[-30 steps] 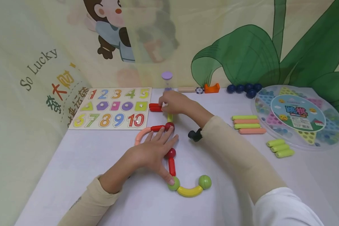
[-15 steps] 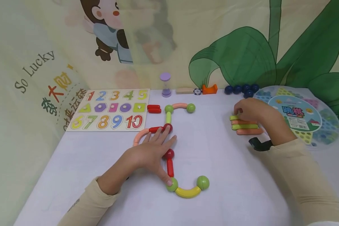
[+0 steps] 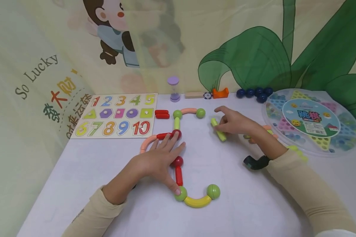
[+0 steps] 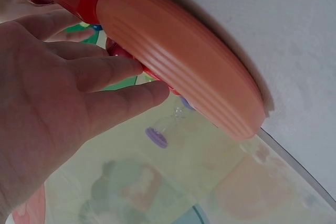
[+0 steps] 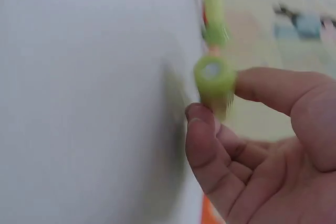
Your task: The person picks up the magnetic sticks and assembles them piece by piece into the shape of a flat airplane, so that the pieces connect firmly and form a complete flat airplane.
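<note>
My left hand (image 3: 155, 163) lies spread, fingers straight, over a figure of magnetic sticks and balls. Its thumb touches a green ball (image 3: 181, 194) and its fingertips reach the upper red ball (image 3: 176, 134); the palm hides part of the figure. The left wrist view shows a curved peach stick (image 4: 184, 61) beside those fingers. My right hand (image 3: 235, 122) pinches a straight lime-green magnetic stick (image 3: 221, 134) between thumb and fingers, right of the figure's top. In the right wrist view the stick (image 5: 215, 77) shows its round, pale-centred end.
A number puzzle board (image 3: 115, 116) lies at the back left, beside two red sticks (image 3: 162, 114). Behind stand a purple sand timer (image 3: 174, 89) and an orange block (image 3: 220, 93). Blue balls (image 3: 258, 92) and a round Chinese checkers set (image 3: 311, 121) lie at the right.
My right hand has gone from the figure's top to the row of sticks at the right, then come back leftward with a lime-green stick. The left hand has stayed put.
</note>
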Tool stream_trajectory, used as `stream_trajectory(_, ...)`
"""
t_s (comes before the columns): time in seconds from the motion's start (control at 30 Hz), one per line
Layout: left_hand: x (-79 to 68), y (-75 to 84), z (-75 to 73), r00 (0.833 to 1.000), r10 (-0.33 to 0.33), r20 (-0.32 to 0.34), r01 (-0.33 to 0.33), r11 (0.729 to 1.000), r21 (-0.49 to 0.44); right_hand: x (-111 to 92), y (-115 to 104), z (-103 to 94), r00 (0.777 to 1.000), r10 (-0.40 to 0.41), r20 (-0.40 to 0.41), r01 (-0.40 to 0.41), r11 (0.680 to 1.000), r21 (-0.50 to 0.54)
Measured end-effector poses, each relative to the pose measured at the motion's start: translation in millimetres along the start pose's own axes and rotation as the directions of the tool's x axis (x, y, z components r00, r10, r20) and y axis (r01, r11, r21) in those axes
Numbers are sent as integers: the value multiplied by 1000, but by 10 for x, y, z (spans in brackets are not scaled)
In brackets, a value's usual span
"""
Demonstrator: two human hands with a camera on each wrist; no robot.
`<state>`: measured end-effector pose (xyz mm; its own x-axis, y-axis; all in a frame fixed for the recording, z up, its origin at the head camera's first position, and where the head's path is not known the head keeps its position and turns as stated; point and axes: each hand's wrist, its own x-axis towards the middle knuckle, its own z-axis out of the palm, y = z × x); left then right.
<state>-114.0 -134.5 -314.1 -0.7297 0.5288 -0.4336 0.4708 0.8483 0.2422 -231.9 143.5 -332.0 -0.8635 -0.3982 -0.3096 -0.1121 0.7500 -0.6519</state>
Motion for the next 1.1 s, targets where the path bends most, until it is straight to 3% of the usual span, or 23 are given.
stream_trajectory(0.13, -10, -16, 1, 1000, -3, -3, 3, 1000, 3, 90, -171, 244, 999, 44, 24, -45, 998, 42)
stream_trajectory(0.47, -19, -11, -14, 1000, -6, -8, 6, 1000, 4, 376, -344, 334, 989, 44, -142, -40, 999, 33)
stream_trajectory(0.53, -14, -6, -15, 1000, 3, -9, -3, 1000, 9, 326, -330, 304, 990, 24, -141, -25, 1000, -1)
stream_trajectory(0.63, -10, 1, -15, 1000, 7, -7, -7, 1000, 16, 146, -250, 183, 987, -67, -143, 53, 993, -102)
stream_trajectory(0.77, -8, 15, -17, 1000, 10, -6, -10, 1000, 14, -228, -55, -108, 977, -150, -149, 100, 950, -296)
stream_trajectory(0.87, -14, 13, -21, 1000, -3, -2, 3, 1000, 10, -444, 150, -322, 985, -117, -129, 51, 902, -428)
stream_trajectory(0.97, -17, 6, -22, 1000, -16, 1, 16, 1000, 8, -527, 376, -462, 992, -72, -100, 11, 862, -507)
stream_trajectory(1.1, -12, 11, -25, 1000, -15, 5, 15, 1000, 4, -549, 538, -542, 997, -46, -55, 10, 852, -524)
